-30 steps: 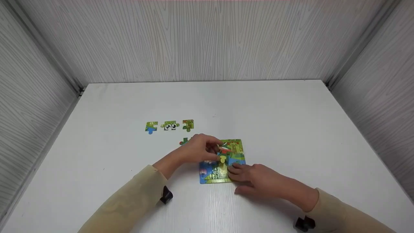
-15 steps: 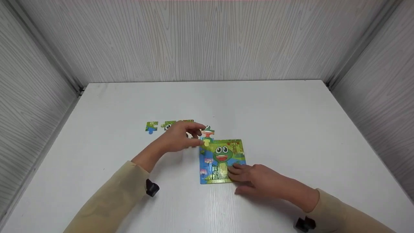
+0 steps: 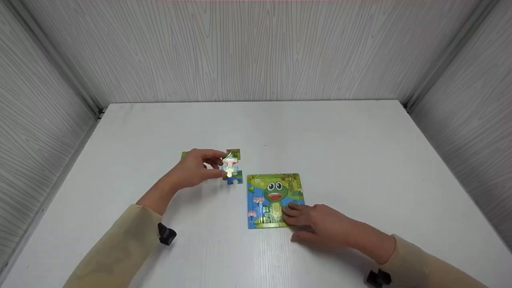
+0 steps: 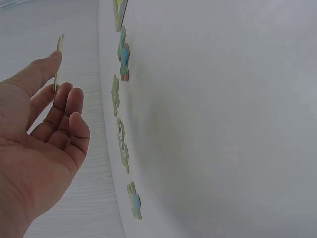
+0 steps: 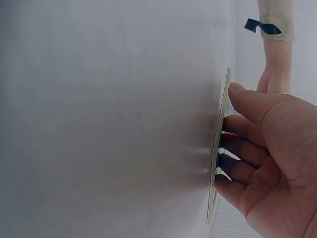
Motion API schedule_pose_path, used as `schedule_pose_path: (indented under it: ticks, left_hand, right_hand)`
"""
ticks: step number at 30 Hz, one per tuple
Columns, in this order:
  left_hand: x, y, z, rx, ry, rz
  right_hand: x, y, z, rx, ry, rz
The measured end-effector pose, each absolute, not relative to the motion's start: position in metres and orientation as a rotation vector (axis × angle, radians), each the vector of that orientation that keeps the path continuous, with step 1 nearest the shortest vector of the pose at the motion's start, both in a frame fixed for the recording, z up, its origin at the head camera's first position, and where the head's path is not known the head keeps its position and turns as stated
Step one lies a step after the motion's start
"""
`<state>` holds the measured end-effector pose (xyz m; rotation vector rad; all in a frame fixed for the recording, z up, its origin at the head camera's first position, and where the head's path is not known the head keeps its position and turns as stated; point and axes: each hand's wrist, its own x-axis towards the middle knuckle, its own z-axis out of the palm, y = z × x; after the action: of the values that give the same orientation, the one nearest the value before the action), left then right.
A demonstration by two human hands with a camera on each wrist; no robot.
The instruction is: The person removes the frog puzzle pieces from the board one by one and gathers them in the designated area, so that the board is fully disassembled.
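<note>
Between the thumb and index finger of my left hand (image 3: 195, 170) is a jigsaw piece (image 3: 230, 161), held above the table. In the left wrist view this piece (image 4: 58, 74) appears edge-on, pinched near its middle. My right hand (image 3: 322, 224) rests its fingertips on the lower right part of a square frog puzzle board (image 3: 262, 202); its thumb lies beside the lower edge. Seen from the right wrist, the board is almost edge-on under the fingers. Loose jigsaw pieces lie below and beyond the left hand, among them one with green and blue (image 3: 238, 176).
A corner piece (image 3: 236, 152) lies just behind the held one. The left wrist view shows a piece with two eyes (image 4: 123, 146) and a green-and-blue piece (image 4: 133, 201); the left hand mostly covers these in the head view. Wood-grain panels (image 3: 256, 52) stand around the white table.
My left hand has carried the pinched piece from over the board leftward to the loose pieces, uncovering the frog's face. My right hand stays in place on the board.
</note>
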<state>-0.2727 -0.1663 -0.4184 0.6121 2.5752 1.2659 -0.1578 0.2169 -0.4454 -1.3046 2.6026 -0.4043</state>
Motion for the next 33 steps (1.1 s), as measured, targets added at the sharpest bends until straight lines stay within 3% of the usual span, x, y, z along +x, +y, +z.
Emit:
schedule_pose_path:
  ticks: [33]
  left_hand:
    - [-0.271, -0.218, -0.451, 0.427, 2.614, 1.154]
  right_hand:
    - [-0.156, 0.217, -0.444, -1.253, 2.599, -0.419]
